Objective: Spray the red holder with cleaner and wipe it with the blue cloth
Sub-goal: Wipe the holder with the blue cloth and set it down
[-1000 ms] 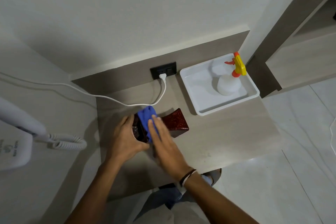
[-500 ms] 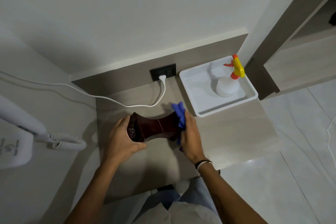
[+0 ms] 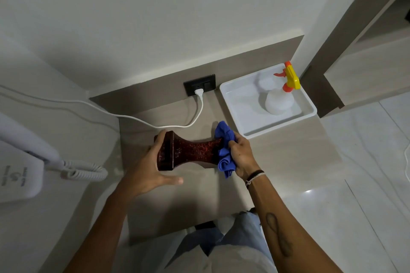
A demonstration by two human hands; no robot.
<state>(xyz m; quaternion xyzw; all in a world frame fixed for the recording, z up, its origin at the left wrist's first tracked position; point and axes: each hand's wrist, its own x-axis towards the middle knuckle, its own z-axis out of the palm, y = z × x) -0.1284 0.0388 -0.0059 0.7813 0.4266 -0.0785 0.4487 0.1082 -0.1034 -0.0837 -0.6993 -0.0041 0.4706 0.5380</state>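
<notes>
The red holder [image 3: 190,152], dark glittery red with flared ends, lies on its side above the wooden shelf [image 3: 277,157]. My left hand [image 3: 150,166] grips its left end, fingers behind it and thumb stretched out below. My right hand [image 3: 241,155] is closed on the bunched blue cloth [image 3: 224,150], which is pressed against the holder's right end and hides it. The spray bottle [image 3: 280,97], translucent white with a yellow and orange trigger head, stands in the white tray [image 3: 235,99] at the back right, away from both hands.
A white cable [image 3: 155,125] runs from the black wall socket [image 3: 199,85] across the shelf's back towards the left. A white wall-mounted device with a coiled cord [image 3: 84,173] hangs at the left. Pale floor tiles lie to the right, my legs below.
My right hand has drawn the blue cloth along the holder from its left part to its right end. The holder has turned so its long side faces up; my left hand's thumb has come off.
</notes>
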